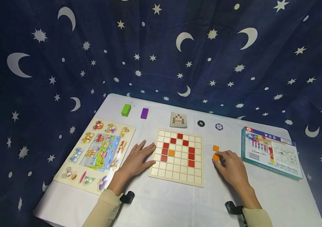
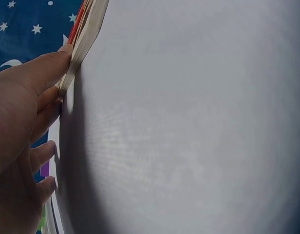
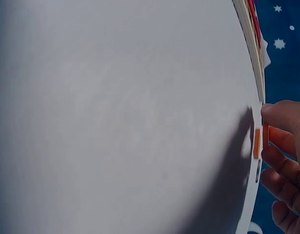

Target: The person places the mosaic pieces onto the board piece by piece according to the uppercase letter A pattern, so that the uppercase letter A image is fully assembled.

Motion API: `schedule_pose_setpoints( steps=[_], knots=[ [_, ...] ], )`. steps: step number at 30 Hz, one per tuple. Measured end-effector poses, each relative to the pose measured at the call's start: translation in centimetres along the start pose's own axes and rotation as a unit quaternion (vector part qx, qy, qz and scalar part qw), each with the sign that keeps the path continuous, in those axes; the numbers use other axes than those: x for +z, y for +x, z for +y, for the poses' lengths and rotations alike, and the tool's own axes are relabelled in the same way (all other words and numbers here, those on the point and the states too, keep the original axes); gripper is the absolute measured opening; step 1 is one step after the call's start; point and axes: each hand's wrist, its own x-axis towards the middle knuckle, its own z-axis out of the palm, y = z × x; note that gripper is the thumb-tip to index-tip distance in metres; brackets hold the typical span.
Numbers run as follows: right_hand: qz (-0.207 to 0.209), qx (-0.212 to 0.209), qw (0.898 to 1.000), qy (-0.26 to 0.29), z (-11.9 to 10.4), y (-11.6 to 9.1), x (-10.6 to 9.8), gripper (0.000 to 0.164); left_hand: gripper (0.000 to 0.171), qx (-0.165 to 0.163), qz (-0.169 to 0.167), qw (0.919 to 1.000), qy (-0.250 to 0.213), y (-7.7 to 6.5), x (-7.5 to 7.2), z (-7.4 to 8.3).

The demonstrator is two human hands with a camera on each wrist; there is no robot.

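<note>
In the head view a wooden grid board [image 1: 176,176] lies mid-table, with several red tiles [image 1: 191,156] and one orange tile [image 1: 171,153] set in its squares. My left hand [image 1: 135,160] rests at the board's left edge, fingers spread and fingertips touching it. To the right of the board, my right hand [image 1: 233,167] pinches an orange square tile [image 3: 266,135] between thumb and fingers. A second orange tile [image 1: 215,148] lies on the table just beyond those fingertips. Behind the board sits a small pattern card [image 1: 178,120] showing a similar grid.
At left is a wooden peg puzzle [image 1: 77,170] with picture cards [image 1: 104,151] on it. Green [image 1: 126,110] and purple [image 1: 144,113] blocks stand at the back, and black [image 1: 201,123] and blue-white [image 1: 219,126] chips lie back right. A cardboard box [image 1: 271,153] lies far right.
</note>
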Motion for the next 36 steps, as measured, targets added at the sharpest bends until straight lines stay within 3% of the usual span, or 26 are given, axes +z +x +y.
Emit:
schedule_pose_setpoints(
  steps=[11, 20, 27, 36],
  knots=[
    [-0.006, -0.034, 0.999, 0.002, -3.5, 1.4, 1.1, 0.036, 0.068, -0.002, -0.001, 1.0, -0.007, 0.0, -0.1, 0.1],
    [-0.011, -0.079, 0.997, 0.022, -7.4, 2.7, 2.0, 0.034, 0.067, 0.014, 0.019, 0.9997, -0.005, 0.0, 0.1, 0.0],
    [-0.031, -0.104, 0.994, 0.024, -9.9, 3.2, 3.0, 0.034, 0.068, 0.008, 0.008, 0.9999, -0.001, 0.0, 0.1, -0.1],
    [-0.048, -0.13, 0.99, 0.027, -11.6, 3.2, 4.2, 0.029, 0.068, 0.006, 0.001, 0.9999, -0.008, 0.0, 0.0, -0.1]
  ],
)
